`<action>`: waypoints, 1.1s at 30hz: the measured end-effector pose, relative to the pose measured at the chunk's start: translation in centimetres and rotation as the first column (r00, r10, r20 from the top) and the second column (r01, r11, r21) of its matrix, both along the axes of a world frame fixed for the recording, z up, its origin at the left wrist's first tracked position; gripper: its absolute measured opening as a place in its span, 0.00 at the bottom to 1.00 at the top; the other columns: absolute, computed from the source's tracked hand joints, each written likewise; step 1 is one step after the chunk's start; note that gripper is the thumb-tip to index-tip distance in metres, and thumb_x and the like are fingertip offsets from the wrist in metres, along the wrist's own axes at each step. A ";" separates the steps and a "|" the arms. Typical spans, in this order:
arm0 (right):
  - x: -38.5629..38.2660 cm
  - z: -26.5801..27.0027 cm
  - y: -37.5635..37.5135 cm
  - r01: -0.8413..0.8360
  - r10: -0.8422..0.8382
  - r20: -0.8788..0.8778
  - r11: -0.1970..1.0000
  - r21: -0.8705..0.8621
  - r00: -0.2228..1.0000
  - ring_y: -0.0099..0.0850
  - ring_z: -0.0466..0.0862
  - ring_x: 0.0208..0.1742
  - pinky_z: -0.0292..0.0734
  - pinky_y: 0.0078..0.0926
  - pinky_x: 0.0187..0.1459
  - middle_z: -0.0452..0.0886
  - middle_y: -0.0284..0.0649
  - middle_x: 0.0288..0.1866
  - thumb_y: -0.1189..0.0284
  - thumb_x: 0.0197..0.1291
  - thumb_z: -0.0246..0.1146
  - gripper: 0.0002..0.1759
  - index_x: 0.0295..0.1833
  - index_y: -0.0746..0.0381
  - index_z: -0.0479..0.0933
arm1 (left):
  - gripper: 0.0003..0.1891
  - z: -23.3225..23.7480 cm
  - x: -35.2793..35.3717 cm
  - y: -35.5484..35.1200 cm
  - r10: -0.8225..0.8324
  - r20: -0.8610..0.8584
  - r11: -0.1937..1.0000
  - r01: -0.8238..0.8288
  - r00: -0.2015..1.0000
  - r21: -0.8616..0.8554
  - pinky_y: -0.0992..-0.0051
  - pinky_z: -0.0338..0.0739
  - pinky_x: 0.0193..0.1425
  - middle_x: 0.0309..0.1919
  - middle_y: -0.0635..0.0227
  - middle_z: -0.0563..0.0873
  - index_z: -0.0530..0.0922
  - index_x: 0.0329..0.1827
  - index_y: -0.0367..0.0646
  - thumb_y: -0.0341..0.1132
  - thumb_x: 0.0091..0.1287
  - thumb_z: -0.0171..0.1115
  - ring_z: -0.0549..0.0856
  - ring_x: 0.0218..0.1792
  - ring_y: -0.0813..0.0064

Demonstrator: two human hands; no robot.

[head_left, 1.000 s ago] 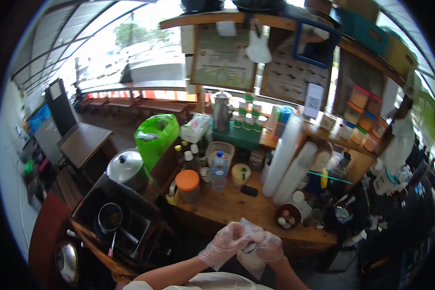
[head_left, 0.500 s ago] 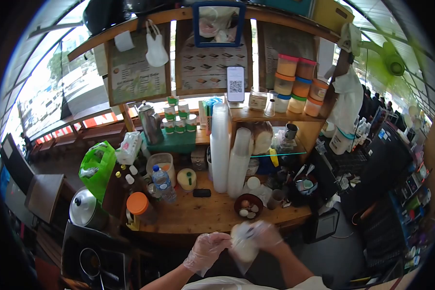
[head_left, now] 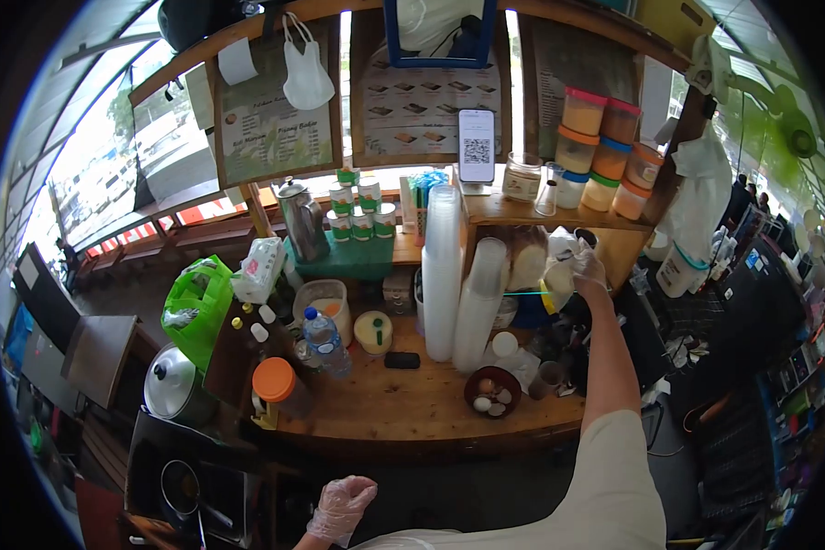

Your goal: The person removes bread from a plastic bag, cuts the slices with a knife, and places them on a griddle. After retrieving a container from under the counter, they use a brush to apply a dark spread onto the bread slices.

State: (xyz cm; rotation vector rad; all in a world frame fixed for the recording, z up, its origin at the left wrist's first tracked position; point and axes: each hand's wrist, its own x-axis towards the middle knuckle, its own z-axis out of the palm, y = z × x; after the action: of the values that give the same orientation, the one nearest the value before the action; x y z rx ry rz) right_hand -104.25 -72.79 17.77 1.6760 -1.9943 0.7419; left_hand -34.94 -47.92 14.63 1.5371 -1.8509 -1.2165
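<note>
Pale bag [head_left: 558, 276] is held by the gloved right hand [head_left: 589, 267] at the glass shelf [head_left: 522, 293], the left hand [head_left: 342, 506] being curled shut; light, limp, slippery handling is expected, its upper edge best pinched

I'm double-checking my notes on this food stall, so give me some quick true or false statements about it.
The right hand is below the stacked tubs. True.
The left hand is bare. False: it wears a clear glove.
The bowl holds eggs. True.
The water bottle lies on its side. False: it stands upright.
The green bag hangs from the ceiling. False: it sits beside the lidded pot.
</note>
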 end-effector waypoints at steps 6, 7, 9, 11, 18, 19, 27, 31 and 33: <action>-1.2 -6.6 -1.9 -0.041 0.188 0.402 0.937 -0.347 0.896 0.51 0.84 0.59 0.80 0.43 0.59 0.85 0.53 0.57 0.61 0.76 0.56 0.22 0.65 0.63 0.78 | 0.11 -3.1 4.5 4.3 0.158 0.000 0.983 -0.157 0.987 0.099 0.71 0.86 0.48 0.37 0.60 0.94 0.90 0.45 0.39 0.38 0.70 0.73 0.92 0.39 0.69; 3.9 -3.3 1.2 0.007 0.078 0.297 0.961 -0.275 0.952 0.51 0.84 0.56 0.79 0.45 0.56 0.84 0.52 0.54 0.63 0.77 0.54 0.19 0.63 0.63 0.79 | 0.13 -1.9 4.8 5.1 0.165 0.038 0.979 -0.169 0.985 0.117 0.68 0.87 0.51 0.39 0.58 0.94 0.90 0.47 0.39 0.40 0.70 0.73 0.94 0.42 0.67; 14.5 1.5 6.0 0.147 -0.183 -0.178 0.970 -0.196 0.967 0.48 0.82 0.43 0.77 0.48 0.48 0.82 0.49 0.43 0.64 0.79 0.53 0.18 0.58 0.65 0.81 | 0.15 -2.4 5.9 6.0 0.161 0.087 0.985 -0.166 0.983 0.051 0.67 0.87 0.52 0.41 0.58 0.94 0.89 0.51 0.41 0.42 0.69 0.74 0.94 0.43 0.64; 29.5 2.8 10.7 -0.074 0.156 0.628 0.985 -0.156 0.762 0.38 0.81 0.39 0.74 0.43 0.43 0.79 0.44 0.37 0.55 0.75 0.62 0.21 0.53 0.65 0.82 | 0.27 -0.7 5.7 6.8 0.164 0.151 0.986 -0.162 0.975 -0.022 0.63 0.88 0.54 0.49 0.54 0.93 0.85 0.61 0.40 0.48 0.66 0.77 0.93 0.48 0.56; 67.7 -2.5 23.3 -0.715 -0.281 0.702 0.532 -0.453 -0.655 0.44 0.83 0.64 0.81 0.65 0.66 0.73 0.44 0.75 0.62 0.80 0.57 0.40 0.89 0.49 0.48 | 0.20 4.8 6.5 9.1 0.355 -0.068 0.717 -0.319 0.932 -0.620 0.58 0.83 0.38 0.32 0.53 0.88 0.82 0.50 0.38 0.42 0.64 0.77 0.88 0.30 0.52; 69.3 -3.0 24.2 -0.730 -0.465 0.566 0.492 -0.474 -0.680 0.45 0.83 0.66 0.81 0.68 0.65 0.71 0.44 0.78 0.62 0.80 0.57 0.40 0.90 0.47 0.47 | 0.20 4.1 7.8 10.3 0.390 -0.075 0.710 -0.351 0.918 -0.610 0.58 0.83 0.38 0.32 0.53 0.88 0.82 0.50 0.38 0.42 0.64 0.77 0.88 0.30 0.52; 75.2 -8.9 26.2 -0.854 -0.545 0.658 0.352 -0.383 -0.520 0.39 0.73 0.77 0.61 0.47 0.81 0.58 0.44 0.88 0.45 0.78 0.56 0.44 0.89 0.53 0.52 | 0.04 1.7 12.8 15.1 0.246 0.093 0.845 -0.167 0.965 -0.508 0.59 0.84 0.39 0.26 0.55 0.88 0.85 0.32 0.41 0.30 0.63 0.70 0.89 0.30 0.53; 70.6 -10.6 22.6 -0.823 -0.188 0.844 0.404 -0.400 -0.503 0.36 0.88 0.57 0.79 0.39 0.66 0.90 0.45 0.56 0.52 0.81 0.56 0.25 0.61 0.62 0.84 | 0.06 1.5 15.1 16.4 0.218 0.141 0.890 -0.138 0.966 -0.434 0.59 0.84 0.40 0.27 0.55 0.88 0.85 0.33 0.39 0.31 0.64 0.72 0.89 0.30 0.52; 66.2 -9.5 17.7 -0.826 0.041 0.954 0.491 -0.279 -0.298 0.36 0.90 0.52 0.82 0.38 0.61 0.92 0.46 0.47 0.57 0.81 0.55 0.23 0.47 0.64 0.88 | 0.06 0.1 15.7 17.6 0.388 0.143 0.911 -0.356 0.910 -0.207 0.58 0.86 0.45 0.31 0.54 0.90 0.87 0.36 0.41 0.35 0.65 0.72 0.91 0.36 0.51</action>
State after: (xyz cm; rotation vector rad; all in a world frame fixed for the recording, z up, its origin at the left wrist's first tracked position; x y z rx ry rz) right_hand -38.04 -55.05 8.24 3.0327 -2.1395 2.7230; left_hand -19.26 -30.35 14.74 1.8425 -1.6145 -0.7373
